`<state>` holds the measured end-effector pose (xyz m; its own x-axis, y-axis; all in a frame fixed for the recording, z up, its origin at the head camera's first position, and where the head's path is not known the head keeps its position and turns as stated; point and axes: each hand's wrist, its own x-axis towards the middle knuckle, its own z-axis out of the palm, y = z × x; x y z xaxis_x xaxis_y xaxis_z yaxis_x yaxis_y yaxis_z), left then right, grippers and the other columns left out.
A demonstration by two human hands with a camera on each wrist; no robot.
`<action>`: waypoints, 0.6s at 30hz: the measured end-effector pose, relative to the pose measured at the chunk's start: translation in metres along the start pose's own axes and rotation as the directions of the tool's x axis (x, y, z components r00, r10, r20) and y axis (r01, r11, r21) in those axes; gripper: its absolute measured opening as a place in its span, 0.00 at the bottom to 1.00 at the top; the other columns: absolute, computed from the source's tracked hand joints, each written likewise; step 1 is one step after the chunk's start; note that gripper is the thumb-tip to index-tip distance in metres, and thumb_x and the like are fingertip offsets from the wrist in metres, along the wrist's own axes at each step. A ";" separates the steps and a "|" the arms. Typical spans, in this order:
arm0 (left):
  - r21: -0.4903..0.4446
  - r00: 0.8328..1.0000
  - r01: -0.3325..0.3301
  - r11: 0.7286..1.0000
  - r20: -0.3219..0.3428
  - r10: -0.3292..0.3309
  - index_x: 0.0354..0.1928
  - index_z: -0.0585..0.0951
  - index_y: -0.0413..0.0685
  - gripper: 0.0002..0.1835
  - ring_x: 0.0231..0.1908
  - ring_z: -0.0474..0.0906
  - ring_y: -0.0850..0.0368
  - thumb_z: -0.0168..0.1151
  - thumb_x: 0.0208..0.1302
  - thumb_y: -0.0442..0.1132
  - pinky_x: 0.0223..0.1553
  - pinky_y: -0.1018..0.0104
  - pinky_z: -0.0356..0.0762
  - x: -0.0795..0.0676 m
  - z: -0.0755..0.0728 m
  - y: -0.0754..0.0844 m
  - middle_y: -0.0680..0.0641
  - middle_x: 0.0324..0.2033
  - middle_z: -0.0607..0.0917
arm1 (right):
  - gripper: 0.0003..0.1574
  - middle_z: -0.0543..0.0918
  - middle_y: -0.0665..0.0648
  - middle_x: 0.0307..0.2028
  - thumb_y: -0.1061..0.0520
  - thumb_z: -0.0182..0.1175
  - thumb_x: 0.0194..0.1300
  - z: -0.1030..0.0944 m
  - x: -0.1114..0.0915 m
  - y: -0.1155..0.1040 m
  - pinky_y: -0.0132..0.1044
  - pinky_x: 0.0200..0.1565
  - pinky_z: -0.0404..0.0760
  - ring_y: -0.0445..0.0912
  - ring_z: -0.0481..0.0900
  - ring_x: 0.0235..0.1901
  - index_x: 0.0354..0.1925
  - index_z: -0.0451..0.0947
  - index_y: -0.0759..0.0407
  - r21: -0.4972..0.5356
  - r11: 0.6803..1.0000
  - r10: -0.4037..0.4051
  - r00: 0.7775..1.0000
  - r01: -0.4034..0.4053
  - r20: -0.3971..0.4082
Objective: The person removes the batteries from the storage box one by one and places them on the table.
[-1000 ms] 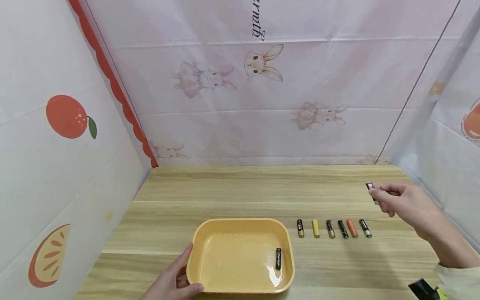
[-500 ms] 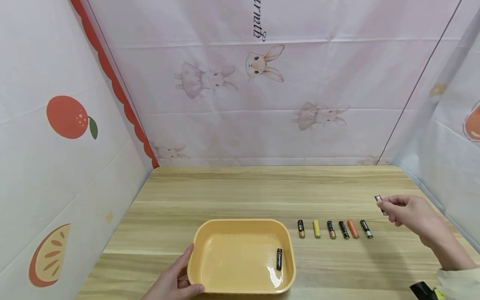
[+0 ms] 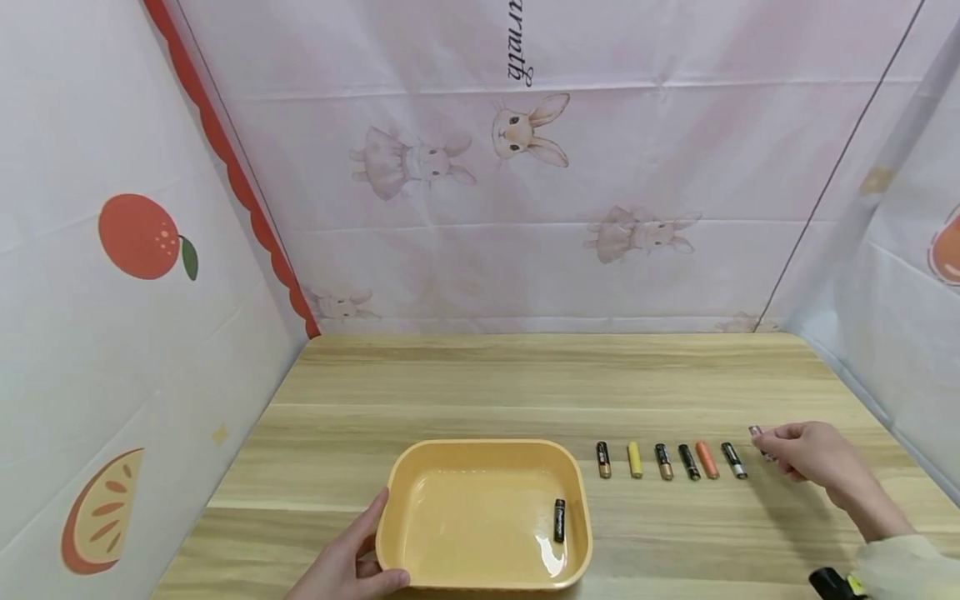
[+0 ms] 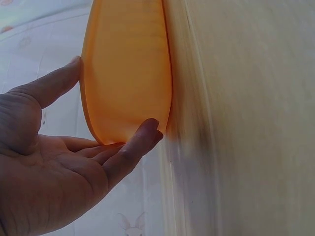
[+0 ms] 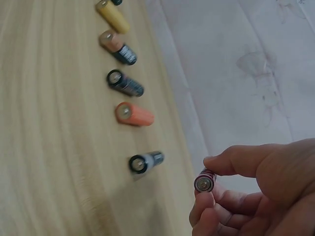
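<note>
At the right, my right hand [image 3: 813, 454] pinches a purple-and-silver battery [image 5: 204, 181] between thumb and fingers, held above the table beside the row's right end. Closest to it lies a black-and-silver battery [image 3: 734, 460]; an orange battery [image 3: 707, 460] comes just left of that. A yellow plastic tray [image 3: 480, 442] stands at the front middle, holding one black battery [image 3: 559, 521] near its right wall. My left hand [image 3: 348, 554] grips the tray's left side, thumb near the front corner. In the left wrist view, fingers reach along the tray's outer wall.
Left of the orange battery, the row continues with two black-and-copper batteries [image 3: 663, 462], a dark battery [image 3: 688, 462] and a yellow battery [image 3: 634, 460] on the wooden table [image 3: 525, 383]. Printed cloth walls [image 3: 465, 275] enclose the back and both sides.
My right hand has come down and toward me, and slightly right, with the purple-and-silver battery still pinched. The left hand stays on the tray.
</note>
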<state>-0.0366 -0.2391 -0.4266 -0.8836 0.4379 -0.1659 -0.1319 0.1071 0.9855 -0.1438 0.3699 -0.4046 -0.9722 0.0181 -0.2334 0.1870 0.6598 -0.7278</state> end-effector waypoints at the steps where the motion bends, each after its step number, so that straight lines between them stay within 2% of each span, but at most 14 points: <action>1: -0.005 1.000 0.004 1.000 -0.001 -0.004 0.77 0.32 0.27 0.63 0.58 0.78 0.34 0.75 0.64 0.33 0.52 0.60 0.85 0.000 0.000 0.000 0.13 0.71 0.47 | 0.22 0.77 0.50 0.21 0.51 0.58 0.78 0.002 0.001 0.003 0.32 0.25 0.75 0.40 0.70 0.21 0.40 0.84 0.71 -0.007 1.000 0.002 1.000 -0.002 -0.001; 5: -0.016 1.000 0.008 1.000 -0.005 -0.008 0.78 0.32 0.28 0.62 0.59 0.78 0.34 0.75 0.63 0.32 0.52 0.60 0.85 0.000 0.001 -0.001 0.13 0.71 0.46 | 0.19 0.75 0.49 0.18 0.53 0.60 0.76 0.008 0.004 0.012 0.30 0.22 0.70 0.40 0.68 0.19 0.29 0.82 0.63 -0.055 0.998 -0.008 1.000 0.008 -0.014; 10: -0.017 1.000 0.007 1.000 -0.011 -0.007 0.78 0.32 0.28 0.62 0.59 0.77 0.33 0.75 0.63 0.32 0.53 0.60 0.85 -0.001 0.002 -0.002 0.13 0.71 0.49 | 0.17 0.76 0.49 0.18 0.53 0.63 0.72 0.015 0.009 0.020 0.30 0.20 0.68 0.41 0.70 0.18 0.26 0.82 0.60 -0.135 0.990 -0.033 0.999 0.028 -0.038; 14: -0.013 1.000 0.009 1.000 -0.017 -0.009 0.78 0.32 0.28 0.62 0.58 0.78 0.34 0.75 0.63 0.32 0.52 0.60 0.85 -0.001 0.002 -0.001 0.13 0.70 0.51 | 0.22 0.73 0.48 0.14 0.51 0.64 0.71 0.019 0.012 0.023 0.31 0.20 0.64 0.42 0.67 0.17 0.20 0.76 0.56 -0.212 0.976 -0.055 0.997 0.043 -0.051; 18: 0.000 1.000 -0.007 1.000 -0.011 0.007 0.78 0.32 0.28 0.63 0.57 0.79 0.34 0.75 0.63 0.34 0.52 0.60 0.85 0.000 0.002 0.000 0.12 0.69 0.52 | 0.26 0.71 0.47 0.13 0.50 0.63 0.73 0.019 0.013 0.024 0.31 0.19 0.62 0.42 0.66 0.16 0.18 0.71 0.54 -0.218 0.975 -0.044 0.998 0.032 -0.053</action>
<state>-0.0356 -0.2374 -0.4263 -0.8892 0.4293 -0.1581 -0.1254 0.1038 0.9867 -0.1488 0.3710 -0.4372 -0.9856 0.0289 -0.1663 0.1210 0.8078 -0.5769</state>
